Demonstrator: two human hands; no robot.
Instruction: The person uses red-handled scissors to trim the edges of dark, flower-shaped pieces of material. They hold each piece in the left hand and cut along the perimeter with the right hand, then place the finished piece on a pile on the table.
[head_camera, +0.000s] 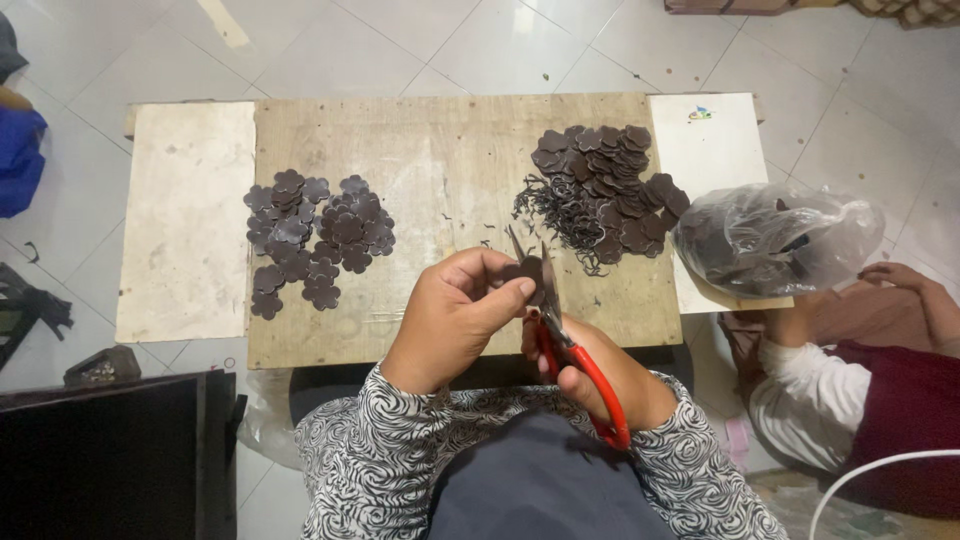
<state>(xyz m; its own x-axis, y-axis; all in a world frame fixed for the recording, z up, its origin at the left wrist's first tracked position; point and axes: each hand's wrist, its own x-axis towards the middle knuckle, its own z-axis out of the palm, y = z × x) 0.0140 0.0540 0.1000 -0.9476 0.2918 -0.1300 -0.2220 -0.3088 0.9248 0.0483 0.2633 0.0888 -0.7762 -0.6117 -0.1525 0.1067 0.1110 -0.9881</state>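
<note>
The left hand (455, 310) pinched a small dark flower-shaped piece (531, 272) above the wooden tabletop (440, 170), while the right hand (600, 375) was closed around red-handled scissors (560, 330) (blades parted at the piece). With fingertips so near the blades, a slip could nick skin or spoil the thin, matte, leathery scalloped edge.

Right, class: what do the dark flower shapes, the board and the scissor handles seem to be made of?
Flower shapes: probably leather or faux leather, dark brown, matte, thin and flat.
Board: plywood, bare, with visible grain and scuffs.
Scissor handles: likely plastic or coated, glossy red.
</note>
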